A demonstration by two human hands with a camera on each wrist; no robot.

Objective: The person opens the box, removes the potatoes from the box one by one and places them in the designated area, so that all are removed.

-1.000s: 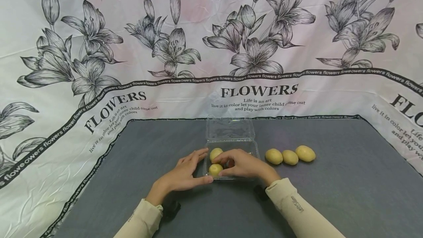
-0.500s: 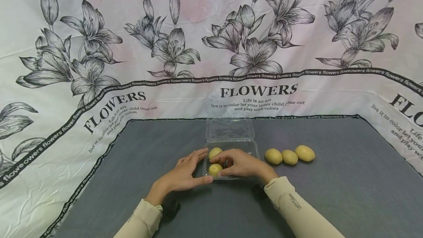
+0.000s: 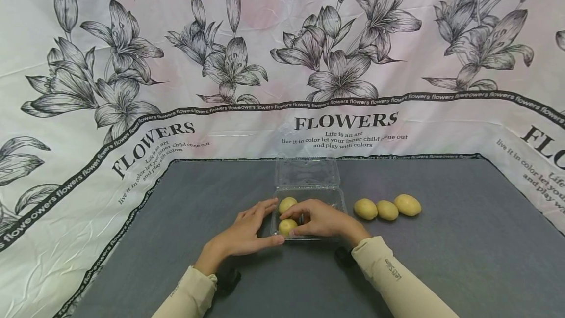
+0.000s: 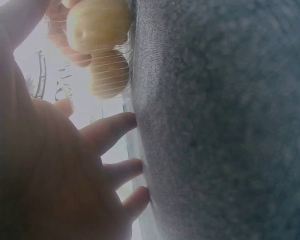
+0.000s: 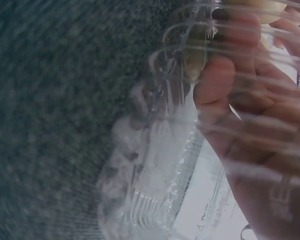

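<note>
In the head view a clear plastic clamshell box [image 3: 307, 173] stands with its lid raised at the back. Two yellow lemons lie along its left side, a rear lemon [image 3: 288, 204] and a front lemon [image 3: 287, 227]. My right hand [image 3: 324, 218] reaches into the box, index finger and thumb curled round the front lemon; its other fingers are partly hidden. In the right wrist view the curled fingers [image 5: 215, 82] show through the clear wall. My left hand [image 3: 247, 229] lies spread along the box's left side, thumb by its front corner, fingertips [image 4: 125, 120] on the table.
To the right of the box, three more lemons [image 3: 387, 210] sit in a row on the grey table [image 3: 463, 259]. A flower-printed cloth [image 3: 247, 131] hangs behind and along the sides. Dark wrist devices [image 3: 346, 256] show under the sleeves.
The two lemons in the box have shifted slightly left, along with my right wrist. My left hand has stayed in place.
</note>
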